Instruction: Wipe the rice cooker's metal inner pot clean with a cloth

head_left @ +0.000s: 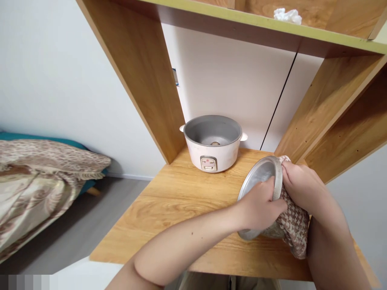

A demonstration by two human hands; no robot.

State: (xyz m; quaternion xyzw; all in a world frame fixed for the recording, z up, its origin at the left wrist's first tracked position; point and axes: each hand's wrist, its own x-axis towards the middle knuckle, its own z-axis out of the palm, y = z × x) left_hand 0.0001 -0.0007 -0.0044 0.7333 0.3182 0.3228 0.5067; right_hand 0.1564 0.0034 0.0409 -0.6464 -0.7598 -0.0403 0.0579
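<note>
A silvery metal inner pot [253,183] is tilted on its side above the right part of the desk, its opening turned to the left. My left hand [264,205] grips its rim, with the fingers closed over the edge. My right hand [304,183] is closed on a brown and white checked cloth [294,223], which lies against the outside of the pot and hangs down. Farther back stands the white rice cooker body [211,155], upright and without a lid, its grey inside and round centre plate showing. Neither hand touches the cooker body.
The wooden desk [151,209] has upright side boards [145,76] and a shelf with a green edge [211,14] above. Crumpled white tissue [287,16] lies on that shelf. A black cable [278,102] runs down the back wall. To the left is a bed with patterned bedding [45,181].
</note>
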